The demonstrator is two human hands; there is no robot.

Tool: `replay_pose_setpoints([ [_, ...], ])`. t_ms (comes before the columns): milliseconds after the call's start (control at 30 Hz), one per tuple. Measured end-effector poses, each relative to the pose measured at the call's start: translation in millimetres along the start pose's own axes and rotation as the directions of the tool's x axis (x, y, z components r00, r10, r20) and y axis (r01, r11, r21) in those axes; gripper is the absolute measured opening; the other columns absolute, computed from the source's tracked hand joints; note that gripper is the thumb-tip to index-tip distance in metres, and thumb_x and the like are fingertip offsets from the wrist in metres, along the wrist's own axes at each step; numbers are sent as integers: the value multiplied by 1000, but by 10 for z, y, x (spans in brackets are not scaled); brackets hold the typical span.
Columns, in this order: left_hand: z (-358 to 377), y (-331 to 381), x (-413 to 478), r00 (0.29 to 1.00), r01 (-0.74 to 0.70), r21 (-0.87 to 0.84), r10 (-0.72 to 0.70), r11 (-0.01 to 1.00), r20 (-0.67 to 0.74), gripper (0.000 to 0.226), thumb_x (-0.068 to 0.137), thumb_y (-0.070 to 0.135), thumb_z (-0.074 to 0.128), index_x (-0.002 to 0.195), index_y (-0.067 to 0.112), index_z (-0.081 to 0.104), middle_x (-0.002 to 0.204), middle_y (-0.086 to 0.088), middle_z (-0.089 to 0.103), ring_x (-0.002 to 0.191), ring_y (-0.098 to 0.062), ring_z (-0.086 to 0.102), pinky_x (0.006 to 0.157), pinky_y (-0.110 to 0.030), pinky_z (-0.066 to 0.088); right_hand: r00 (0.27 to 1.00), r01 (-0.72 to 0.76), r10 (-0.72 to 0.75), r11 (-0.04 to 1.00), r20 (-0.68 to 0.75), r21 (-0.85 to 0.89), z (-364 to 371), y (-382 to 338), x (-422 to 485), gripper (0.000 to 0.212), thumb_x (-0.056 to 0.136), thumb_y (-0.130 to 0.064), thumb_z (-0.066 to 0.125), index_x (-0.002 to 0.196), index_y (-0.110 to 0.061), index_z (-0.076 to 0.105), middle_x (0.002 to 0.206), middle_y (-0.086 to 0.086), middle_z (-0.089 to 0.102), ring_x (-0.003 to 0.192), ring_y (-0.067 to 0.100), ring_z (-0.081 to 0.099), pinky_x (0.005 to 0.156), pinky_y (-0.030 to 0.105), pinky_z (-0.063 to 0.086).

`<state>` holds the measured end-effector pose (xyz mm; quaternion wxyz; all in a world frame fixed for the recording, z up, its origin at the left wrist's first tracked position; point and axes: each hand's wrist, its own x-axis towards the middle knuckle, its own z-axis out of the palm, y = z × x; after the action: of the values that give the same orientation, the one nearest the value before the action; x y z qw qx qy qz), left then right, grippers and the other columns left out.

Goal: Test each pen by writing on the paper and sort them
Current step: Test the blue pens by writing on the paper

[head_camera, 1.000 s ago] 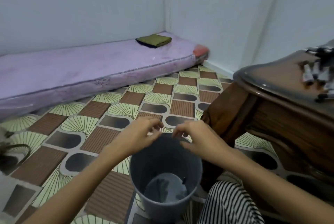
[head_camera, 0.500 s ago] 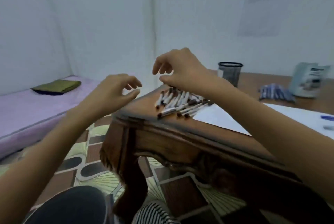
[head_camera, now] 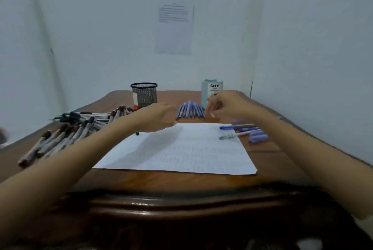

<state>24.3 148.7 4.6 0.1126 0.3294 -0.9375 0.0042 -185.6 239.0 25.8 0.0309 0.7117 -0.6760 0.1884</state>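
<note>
1. A heap of dark-capped pens (head_camera: 66,134) is shown at the far left of the table (head_camera: 181,183), lying loosely and overlapping. These are judged to be the pens not yet tested, so most of the task is taken to lie ahead.
2. A mesh cup (head_camera: 144,95) is set upright behind the heap, near the wall. No pen is seen rising above its rim.
3. The left hand (head_camera: 159,117) is held over the far left corner of the paper (head_camera: 177,148), with the forearm stretched across the heap's near edge. Its fingers are curled inward towards the palm. Whether anything is enclosed cannot be told.
4. The paper is laid flat at the centre of the table. Faint rows are visible on it, but they are too blurred to be read as test strokes.
5. A row of blue pens (head_camera: 190,110) is laid side by side just beyond the paper's far edge. It is judged to be a sorted group, so sorting is taken as partly done.
6. The right hand (head_camera: 228,104) is raised at the right end of that row, in front of a box (head_camera: 212,90). Its fingers are bent downward and blurred, so a grip cannot be confirmed.
7. A few loose blue pens (head_camera: 240,127) are scattered at the paper's right edge, one lying across its corner.
</note>
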Motion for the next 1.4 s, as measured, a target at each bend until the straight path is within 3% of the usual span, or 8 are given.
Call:
replay_pose_setpoints([
  [100,176,15,161,1000,-20,-24,20,1000,21,47,98,31,43,140,11,36,138,-10,42,119,-22,44,93,-26,33,991,-29,27,1000,128,12,49,363,-1,20,86,-6,61,103,-13,71,102,1,69,86,8,59,79,14,48],
  [500,522,-159,193,999,-18,-205,27,979,43,41,99,34,35,139,24,40,137,-10,39,127,-22,35,105,-32,28,963,49,-63,997,263,56,209,676,122,3,90,-22,60,91,-21,62,89,-9,62,82,5,55,65,5,42],
  [700,530,-173,183,999,-8,-187,15,982,34,40,99,36,35,137,26,41,133,-8,40,124,-21,35,101,-31,28,975,209,-161,904,-155,373,273,401,191,6,99,-11,41,95,-7,41,75,12,55,58,9,48,55,11,40],
  [833,512,-198,230,1000,-21,-83,23,996,17,40,99,39,34,136,27,42,130,-5,42,120,-18,36,100,-34,33,934,244,-110,891,-340,382,295,132,291,18,101,-27,36,96,-11,43,68,2,50,55,6,41,51,11,35],
  [1067,478,-323,253,998,-42,-191,51,981,41,45,92,46,38,132,29,49,120,-8,46,109,-20,40,98,-36,33,846,326,-358,934,-396,-148,583,66,202,46,88,-47,43,48,-30,31,40,-14,25,38,4,24,42,17,14],
  [1167,479,-310,234,996,-75,-146,80,986,31,38,98,32,39,135,24,46,122,-10,47,112,-21,40,99,-37,33,821,369,-421,907,-385,-205,615,-38,139,37,79,-42,37,47,-28,23,39,-10,20,36,2,17,43,16,11],
  [1300,476,-295,226,994,-104,-126,107,987,16,38,99,30,38,135,22,46,121,-9,47,108,-17,40,98,-36,34,816,404,-434,900,-382,-161,680,-111,127,32,77,-38,38,49,-21,38,43,-8,32,37,2,20,42,16,13],
  [1400,454,-308,226,992,-113,-136,118,984,31,37,99,30,39,135,23,46,121,-7,48,107,-15,41,96,-33,34,800,475,-521,853,-299,-214,612,-81,148,33,80,-45,55,61,-18,59,67,-4,49,49,4,35,48,14,25],
])
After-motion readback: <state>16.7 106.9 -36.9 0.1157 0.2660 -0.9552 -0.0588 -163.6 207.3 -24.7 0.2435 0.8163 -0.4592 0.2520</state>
